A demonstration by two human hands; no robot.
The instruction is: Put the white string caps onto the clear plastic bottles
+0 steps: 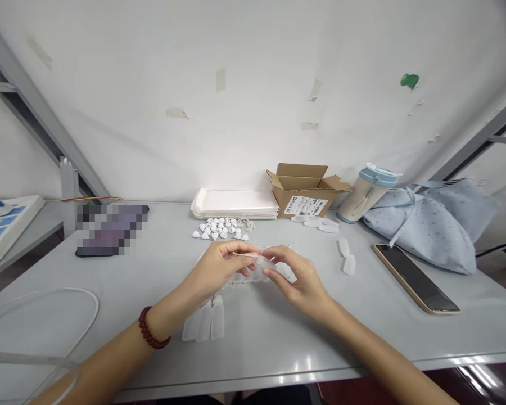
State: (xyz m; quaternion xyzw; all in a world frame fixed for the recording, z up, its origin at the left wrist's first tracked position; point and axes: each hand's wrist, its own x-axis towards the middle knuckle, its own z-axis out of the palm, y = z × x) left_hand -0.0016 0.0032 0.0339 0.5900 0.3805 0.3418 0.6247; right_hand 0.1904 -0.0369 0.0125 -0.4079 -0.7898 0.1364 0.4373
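My left hand and my right hand meet over the middle of the grey table. Together they pinch a small translucent plastic bottle, with a thin pale piece held across its top by my left fingers. Both hands are closed on it. A dark red bead bracelet circles my left wrist. Just below my hands, three translucent bottles lie side by side on the table. A heap of small white caps lies behind my hands.
A stack of white trays, an open cardboard box and a blue-lidded cup stand at the back. A phone and a blue cloth bag lie right. Loose bottles lie nearby. Clear tubing curls at left.
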